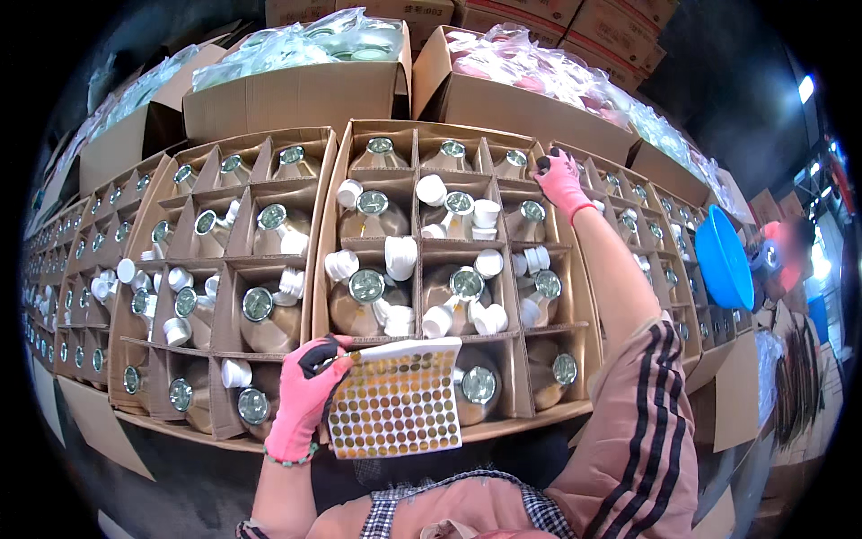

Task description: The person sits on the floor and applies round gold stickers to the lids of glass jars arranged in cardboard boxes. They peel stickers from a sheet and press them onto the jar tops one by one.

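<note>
Boxed bottles behind — left hand [303,395] grips gold-dotted sticker sheet [395,402]; right hand's [562,182] grip unclear.

Left hand [303,391] gripping sticker sheet [395,402]; right hand [562,182] on far bottle carton [449,269].

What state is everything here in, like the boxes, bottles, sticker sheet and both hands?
Middle box: open, divided into cells.
Bottles: upright, foil-sealed, uncapped.
White caps: loose beside bottles.
Sticker sheet: mostly full.
Left hand: gloved, gripping the sheet.
Right hand: gloved, reaching the far row.

Bright overhead light, fisheye-bent edges.
</note>
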A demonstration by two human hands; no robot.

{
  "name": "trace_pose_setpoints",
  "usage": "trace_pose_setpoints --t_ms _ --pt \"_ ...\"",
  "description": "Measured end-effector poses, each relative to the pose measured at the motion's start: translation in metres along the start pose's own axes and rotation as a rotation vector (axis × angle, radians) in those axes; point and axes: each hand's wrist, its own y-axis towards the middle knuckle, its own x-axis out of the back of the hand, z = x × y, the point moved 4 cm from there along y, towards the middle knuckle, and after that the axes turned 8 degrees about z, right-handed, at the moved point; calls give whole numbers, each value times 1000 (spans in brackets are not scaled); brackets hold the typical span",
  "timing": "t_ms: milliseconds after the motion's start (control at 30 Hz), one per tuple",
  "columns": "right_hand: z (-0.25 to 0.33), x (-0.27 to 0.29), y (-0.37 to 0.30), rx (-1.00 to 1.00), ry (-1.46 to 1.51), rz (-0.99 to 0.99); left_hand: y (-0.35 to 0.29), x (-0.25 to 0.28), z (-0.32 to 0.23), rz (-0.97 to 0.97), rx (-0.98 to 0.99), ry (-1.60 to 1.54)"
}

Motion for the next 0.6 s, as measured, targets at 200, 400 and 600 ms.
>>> trace_pose_setpoints --t_ms 200,400,600 --pt "-3 -44 47 28 -108 230 4 3 0 -57 -30 5" --pt "8 -92 78 44 -279 545 7 7 3 -134 35 10" --pt "22 -97 84 219 -500 629 8 8 1 -197 133 -76"
